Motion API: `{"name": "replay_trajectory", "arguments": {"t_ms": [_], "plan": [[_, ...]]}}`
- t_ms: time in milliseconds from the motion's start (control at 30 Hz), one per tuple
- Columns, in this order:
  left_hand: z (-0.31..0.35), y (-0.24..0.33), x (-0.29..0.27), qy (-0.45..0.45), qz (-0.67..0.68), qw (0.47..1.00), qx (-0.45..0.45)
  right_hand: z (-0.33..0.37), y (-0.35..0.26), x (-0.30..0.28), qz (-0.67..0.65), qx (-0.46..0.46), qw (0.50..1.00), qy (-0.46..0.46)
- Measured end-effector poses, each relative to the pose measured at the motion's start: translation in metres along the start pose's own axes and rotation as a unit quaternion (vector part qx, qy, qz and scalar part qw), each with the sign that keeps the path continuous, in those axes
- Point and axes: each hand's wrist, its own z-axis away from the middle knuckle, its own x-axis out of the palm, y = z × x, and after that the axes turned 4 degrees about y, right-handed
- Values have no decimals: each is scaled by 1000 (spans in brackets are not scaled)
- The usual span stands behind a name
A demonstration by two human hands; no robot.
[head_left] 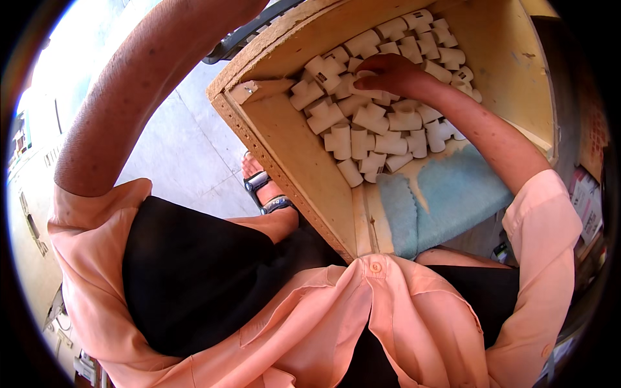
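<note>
Many white plastic pipe tees (370, 118) lie heaped in an open wooden box (291, 169). My right hand (396, 74) reaches over the heap, with thumb and fingers curled around one white tee (366, 75) among the others. The fingers partly hide that tee. My left forearm (139, 84) stretches up past the upper edge of the view, so the left hand itself is out of sight.
A blue cloth (462, 187) covers the near right part of the box's front. A thick wooden wall edges the box on the left. My sandalled foot (262, 184) rests on the tiled floor (171, 139) beside it. Packages (587, 204) stand at the far right.
</note>
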Motion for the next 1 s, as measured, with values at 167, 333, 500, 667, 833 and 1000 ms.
{"name": "replay_trajectory", "arguments": {"t_ms": [167, 333, 500, 667, 833, 1000], "plan": [[1, 3, 1, 12, -4, 1000, -14, -8, -1, 11, -15, -39, 999, 3], [-1, -1, -5, -10, 11, 1000, -5, -12, -1, 20, -11, -43, 999, 4], [-2, 2, 3, 17, -15, 1000, -13, -10, 2, 25, -65, -20, 997, 18], [-1, 0, 6, 26, -12, 1000, -5, -6, 2, 30, -22, -76, 995, 60], [-7, -8, -4, -5, -2, 1000, 20, -1, 1, 33, -16, -52, 996, 69], [-5, -7, -3, -4, -7, 1000, 23, 0, 9, 39, -102, -17, 992, 67]]}}
